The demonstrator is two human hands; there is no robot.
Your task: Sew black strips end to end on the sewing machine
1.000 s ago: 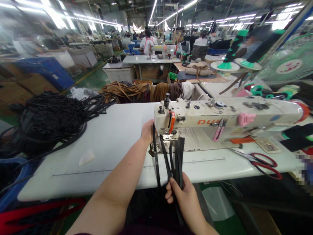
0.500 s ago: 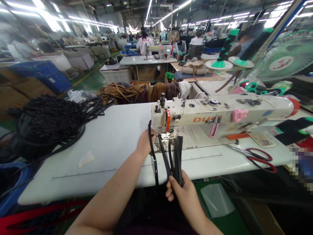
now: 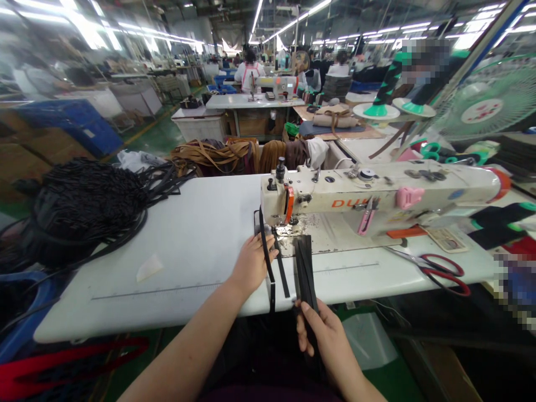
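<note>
Beside the presser foot of the sewing machine [image 3: 330, 192], my left hand [image 3: 250, 265] reaches rightward with fingers stretched and slightly apart. One narrow black strap [image 3: 268, 257] runs down across these fingers to the table's front edge. Just right of the fingertips, another black strap [image 3: 283, 273] extends from under the foot, its lower end lying on the tabletop. My right hand [image 3: 324, 326] is closed around a bundle of black straps [image 3: 305, 268] at the front edge; their upper ends rest on the machine bed. The needle point is too small to make out.
A big heap of black straps [image 3: 90, 206] occupies the left of the white table [image 3: 201, 223], near a white scrap [image 3: 149, 268]. Red-handled scissors [image 3: 444, 273] lie at right. Brown straps [image 3: 218, 156] hang behind the table. Thread cones [image 3: 387, 89] and a fan [image 3: 481, 106] stand at right.
My left hand has shifted slightly right and down, its fingertips now showing past the strap. My right hand has moved a little right with the bundle, and one strap has left its grasp.
</note>
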